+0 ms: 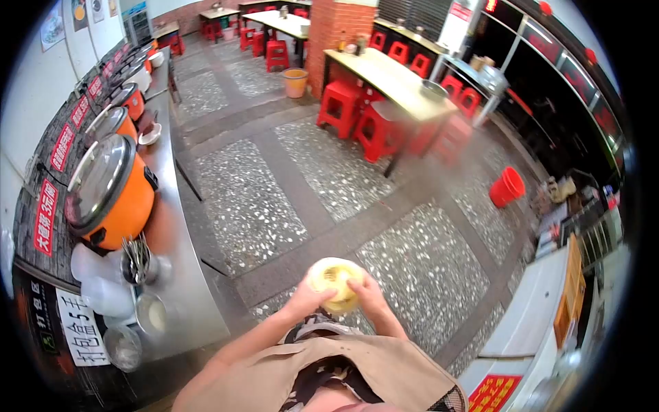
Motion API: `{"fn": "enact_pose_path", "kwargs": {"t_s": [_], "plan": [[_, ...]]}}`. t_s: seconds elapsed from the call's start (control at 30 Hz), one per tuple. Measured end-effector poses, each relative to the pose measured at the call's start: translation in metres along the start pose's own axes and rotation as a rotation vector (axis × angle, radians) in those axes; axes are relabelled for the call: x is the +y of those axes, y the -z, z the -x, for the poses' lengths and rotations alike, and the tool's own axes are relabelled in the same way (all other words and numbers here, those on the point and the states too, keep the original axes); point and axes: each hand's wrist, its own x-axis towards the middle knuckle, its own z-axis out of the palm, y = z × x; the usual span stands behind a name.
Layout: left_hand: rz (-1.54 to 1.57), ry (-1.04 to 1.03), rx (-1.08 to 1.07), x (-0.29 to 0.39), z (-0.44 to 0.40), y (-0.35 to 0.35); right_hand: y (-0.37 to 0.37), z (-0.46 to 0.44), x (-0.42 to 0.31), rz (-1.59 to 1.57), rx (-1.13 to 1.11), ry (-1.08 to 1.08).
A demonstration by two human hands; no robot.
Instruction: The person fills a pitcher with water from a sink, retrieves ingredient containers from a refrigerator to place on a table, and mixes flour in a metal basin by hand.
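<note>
A round, pale yellowish container (336,276) is held in front of the body, near the bottom middle of the view. My left hand (307,296) grips its left side, with the thumb over the near part. On its right side my right hand (367,292) is closed round it, thumb resting on top. Something yellow shows in or through the container, but what it is cannot be made out. Below the hands lies the tan apron (391,364) on the body.
A steel counter (195,302) with orange cookers (130,202), tubs and a utensil holder (139,264) runs along the left. Ahead stand a yellow-topped table (391,75), red stools (338,108) and a brick pillar (336,34). A red bucket (506,187) and white cabinet (528,309) are at right.
</note>
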Motion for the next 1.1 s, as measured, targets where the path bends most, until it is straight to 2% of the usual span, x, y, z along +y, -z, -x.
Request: {"fn": "enact_pose_path", "kwargs": {"t_s": [0.07, 0.1, 0.13, 0.17, 0.23, 0.33, 0.4, 0.43, 0.47, 0.57, 0.67, 0.77, 0.8, 0.9, 0.97, 1.03, 1.1], "plan": [[0.068, -0.043, 0.212, 0.043, -0.035, 0.060, -0.045, -0.089, -0.042, 0.085, -0.282, -0.078], [0.177, -0.091, 0.233, 0.044, -0.054, 0.106, -0.071, -0.135, -0.062, 0.121, -0.442, -0.096], [0.348, -0.097, 0.315, 0.070, -0.062, 0.132, -0.098, -0.178, -0.080, 0.148, -0.590, -0.101], [0.373, -0.154, 0.435, 0.084, -0.074, 0.165, -0.127, -0.222, -0.093, 0.175, -0.735, -0.103], [0.300, -0.217, 0.620, 0.112, -0.101, 0.221, -0.180, -0.309, -0.105, 0.344, -0.929, -0.016], [0.397, -0.286, 0.719, 0.148, -0.169, 0.302, -0.249, -0.442, -0.117, 0.496, -1.108, 0.133], [0.474, -0.280, 0.836, 0.149, -0.215, 0.370, -0.286, -0.516, -0.126, 0.503, -1.146, 0.193], [0.758, -0.315, 0.844, 0.183, -0.259, 0.391, -0.298, -0.557, -0.138, 0.427, -1.134, 0.075], [0.699, -0.293, 0.785, 0.202, -0.301, 0.422, -0.301, -0.598, -0.152, 0.371, -1.121, -0.053], [0.583, -0.220, 0.560, 0.270, -0.423, 0.493, -0.299, -0.704, -0.205, 0.142, -0.856, -0.285], [0.423, -0.258, 0.367, 0.344, -0.561, 0.546, -0.281, -0.828, -0.236, 0.013, -0.649, -0.209], [0.291, -0.284, 0.236, 0.384, -0.695, 0.605, -0.282, -0.948, -0.259, -0.183, -0.454, -0.159], [0.288, -0.270, 0.181, 0.400, -0.737, 0.628, -0.289, -0.993, -0.262, -0.182, -0.462, -0.163], [0.435, -0.274, 0.239, 0.453, -0.838, 0.698, -0.320, -1.132, -0.283, -0.301, -0.496, -0.131], [0.476, -0.302, 0.304, 0.473, -0.887, 0.758, -0.362, -1.221, -0.316, -0.183, -0.633, -0.200], [0.665, -0.312, 0.452, 0.511, -0.919, 0.827, -0.424, -1.308, -0.355, -0.063, -0.750, -0.274], [0.605, -0.353, 0.590, 0.540, -0.941, 0.893, -0.483, -1.390, -0.375, -0.004, -0.937, -0.271]]}}
